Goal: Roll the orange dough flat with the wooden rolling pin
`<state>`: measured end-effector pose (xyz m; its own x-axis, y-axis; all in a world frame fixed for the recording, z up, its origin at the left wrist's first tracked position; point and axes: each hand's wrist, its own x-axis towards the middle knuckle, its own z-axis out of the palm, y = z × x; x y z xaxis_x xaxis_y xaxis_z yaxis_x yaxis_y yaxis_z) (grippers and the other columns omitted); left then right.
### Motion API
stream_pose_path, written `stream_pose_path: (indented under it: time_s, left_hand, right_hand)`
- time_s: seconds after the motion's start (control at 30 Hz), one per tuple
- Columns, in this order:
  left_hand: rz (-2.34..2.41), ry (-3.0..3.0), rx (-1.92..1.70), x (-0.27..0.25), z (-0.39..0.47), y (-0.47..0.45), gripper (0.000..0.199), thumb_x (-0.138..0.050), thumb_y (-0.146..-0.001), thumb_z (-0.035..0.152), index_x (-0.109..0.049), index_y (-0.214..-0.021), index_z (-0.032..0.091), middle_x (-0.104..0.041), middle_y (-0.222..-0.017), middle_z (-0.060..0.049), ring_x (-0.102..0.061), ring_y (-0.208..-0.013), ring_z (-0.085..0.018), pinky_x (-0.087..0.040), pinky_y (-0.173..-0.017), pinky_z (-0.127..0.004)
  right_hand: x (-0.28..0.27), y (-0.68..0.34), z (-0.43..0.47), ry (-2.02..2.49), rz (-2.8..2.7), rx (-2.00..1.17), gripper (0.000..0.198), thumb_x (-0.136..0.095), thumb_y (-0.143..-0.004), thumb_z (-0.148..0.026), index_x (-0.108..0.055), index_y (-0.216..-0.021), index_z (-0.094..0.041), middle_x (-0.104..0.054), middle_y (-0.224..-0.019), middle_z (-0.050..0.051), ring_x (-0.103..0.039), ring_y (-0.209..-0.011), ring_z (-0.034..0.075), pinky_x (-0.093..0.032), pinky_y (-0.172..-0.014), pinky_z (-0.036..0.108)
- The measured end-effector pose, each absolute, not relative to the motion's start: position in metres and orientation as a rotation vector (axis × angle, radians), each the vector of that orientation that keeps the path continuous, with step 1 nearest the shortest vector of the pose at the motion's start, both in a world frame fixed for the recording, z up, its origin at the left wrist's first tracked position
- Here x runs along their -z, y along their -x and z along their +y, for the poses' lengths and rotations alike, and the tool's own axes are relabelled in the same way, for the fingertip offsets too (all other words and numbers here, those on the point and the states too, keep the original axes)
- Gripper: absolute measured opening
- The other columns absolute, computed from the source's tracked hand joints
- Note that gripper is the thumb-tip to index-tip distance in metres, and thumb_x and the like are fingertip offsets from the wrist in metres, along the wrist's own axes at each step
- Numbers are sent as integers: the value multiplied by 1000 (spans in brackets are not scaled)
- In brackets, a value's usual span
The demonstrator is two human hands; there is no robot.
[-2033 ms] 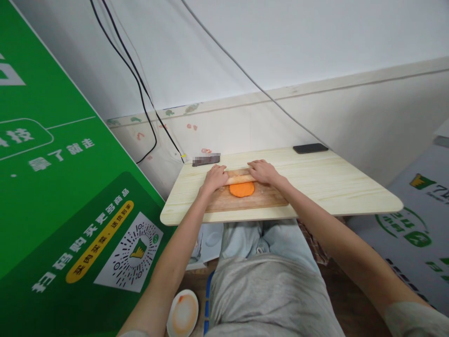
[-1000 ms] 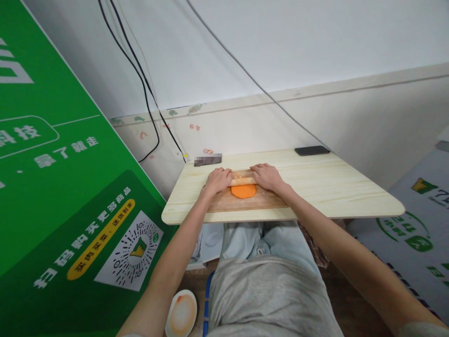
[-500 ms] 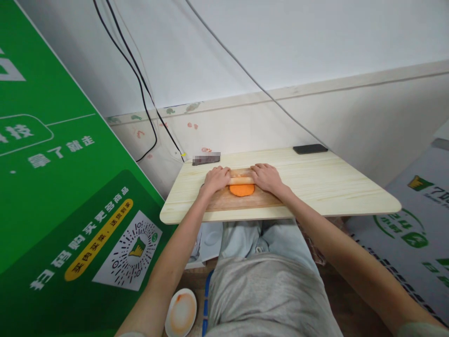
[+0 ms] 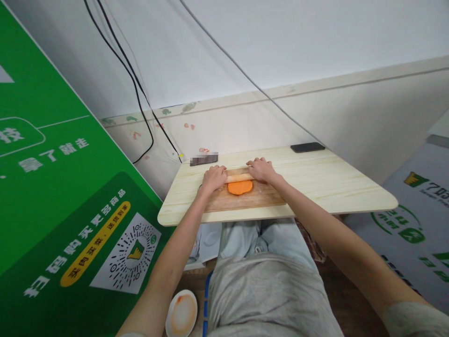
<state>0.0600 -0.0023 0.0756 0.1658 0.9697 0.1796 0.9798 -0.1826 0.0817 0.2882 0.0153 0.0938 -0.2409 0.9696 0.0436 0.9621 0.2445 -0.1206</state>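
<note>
A wooden rolling pin (image 4: 239, 178) lies crosswise on a wooden board (image 4: 242, 200). My left hand (image 4: 214, 178) is closed over its left end and my right hand (image 4: 261, 169) over its right end. Just on the near side of the pin, and partly beneath it, is a flat piece of orange dough (image 4: 240, 187) with a rounded edge. Its far part is hidden by the pin. The palms and the pin's ends are covered by my fingers.
The board rests on a pale wooden table (image 4: 336, 182). A dark phone (image 4: 307, 147) lies at the back right, and a dark blurred object (image 4: 204, 159) at the back left. Below, a stained white plate (image 4: 181, 312) sits low left. A green panel (image 4: 70, 187) stands left.
The whole view has shifted slightly. Both hands stay on the rolling pin, which keeps nearly the same place at the far edge of the dough.
</note>
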Motion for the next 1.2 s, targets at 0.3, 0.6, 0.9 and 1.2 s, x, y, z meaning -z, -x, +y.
stream_pose_path:
  time_s: [0.3,0.6,0.9,1.2]
  left_hand:
    - [-1961,2289,325,-74,-15,-63,45,-36,-109,23,-73,-135,23,-75,-138,-9,-66,-128,-28,-50,-109,-40]
    - [-1971,2282,327,-76,-19,-65,44,-36,-109,23,-74,-131,24,-76,-135,-9,-68,-125,-26,-50,-105,-39]
    - [-1989,2264,319,-76,-18,-66,44,-36,-109,23,-74,-131,24,-75,-137,-9,-68,-126,-26,-50,-106,-40]
    - [-2007,2269,329,-79,-18,-67,44,-36,-109,23,-74,-131,24,-76,-134,-10,-68,-126,-27,-50,-108,-41]
  right_hand:
    - [-83,-289,-22,1774,-2311,188,53,-32,-110,-30,-67,-148,-19,-67,-147,17,-55,-134,35,-44,-107,47]
    - [-70,-283,-53,1750,-2149,361,48,-34,-111,-29,-65,-142,-12,-64,-150,21,-57,-130,33,-40,-110,45]
    - [-74,-282,-45,1814,-2168,298,51,-33,-110,-31,-65,-146,-14,-57,-161,20,-50,-144,34,-38,-117,47]
    - [-87,-288,-7,1888,-2295,-2,56,-33,-107,-34,-66,-150,-19,-63,-153,19,-54,-140,36,-45,-114,51]
